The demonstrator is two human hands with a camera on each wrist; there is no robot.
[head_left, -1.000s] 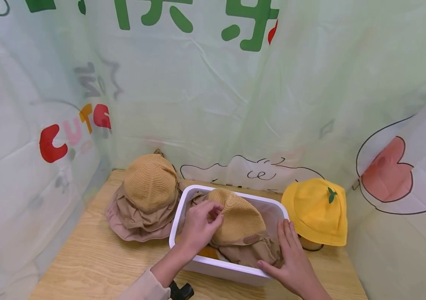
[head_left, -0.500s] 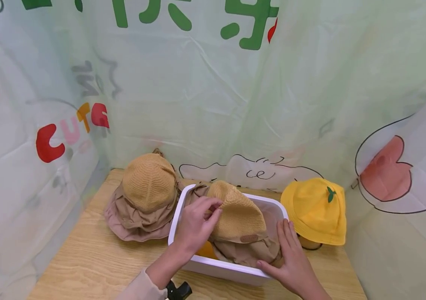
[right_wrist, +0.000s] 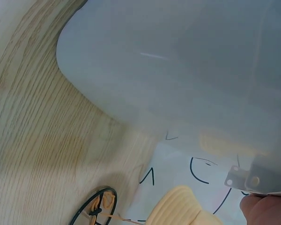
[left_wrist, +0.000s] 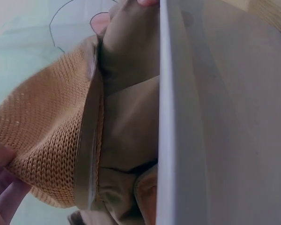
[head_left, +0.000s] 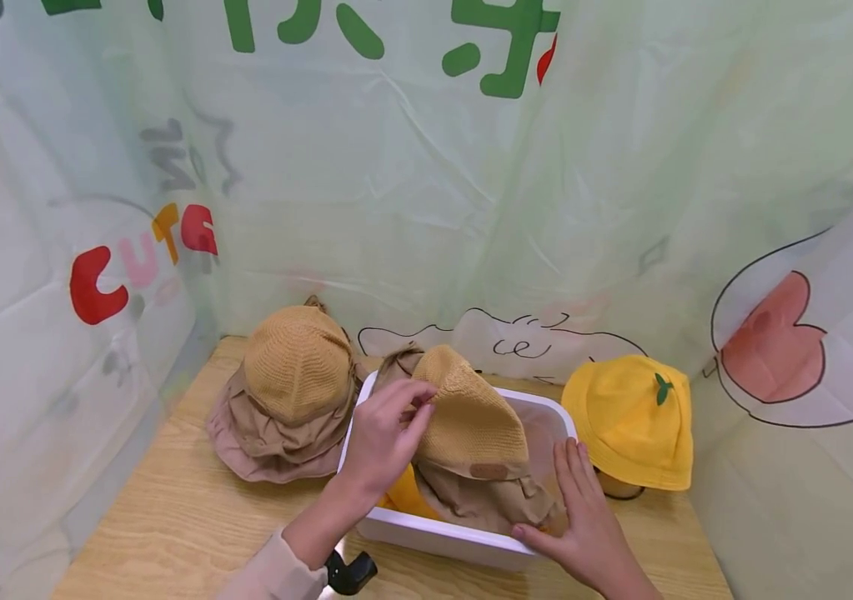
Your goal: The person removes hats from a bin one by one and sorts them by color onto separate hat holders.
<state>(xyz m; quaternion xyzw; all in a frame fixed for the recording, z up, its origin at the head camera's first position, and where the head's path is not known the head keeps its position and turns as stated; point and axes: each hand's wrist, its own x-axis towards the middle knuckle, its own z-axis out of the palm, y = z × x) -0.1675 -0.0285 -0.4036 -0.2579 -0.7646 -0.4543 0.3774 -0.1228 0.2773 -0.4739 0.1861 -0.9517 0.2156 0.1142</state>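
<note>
My left hand (head_left: 381, 437) pinches the knitted tan crown of a sun hat (head_left: 471, 412) with a brown cloth brim. The crown rises above the white bin (head_left: 464, 535), while part of the brim stays down inside it. In the left wrist view, fingertips (left_wrist: 9, 194) press into the top of the knit crown (left_wrist: 51, 136). My right hand (head_left: 584, 521) rests on the bin's front right corner, its fingers straight along the side and thumb at the front rim. Orange-yellow fabric (head_left: 407, 496) shows below the hat in the bin.
A similar tan and brown hat (head_left: 298, 367) sits on the wooden table (head_left: 163, 508) left of the bin. On the right, a yellow hat (head_left: 629, 421) with a green sprout stands close by. Printed curtains (head_left: 396, 208) enclose the table's back and sides.
The left hand has drawn the hat's crown upward and slightly left, so more of it stands above the rim. More orange-yellow fabric shows. The right hand has stayed at the corner.
</note>
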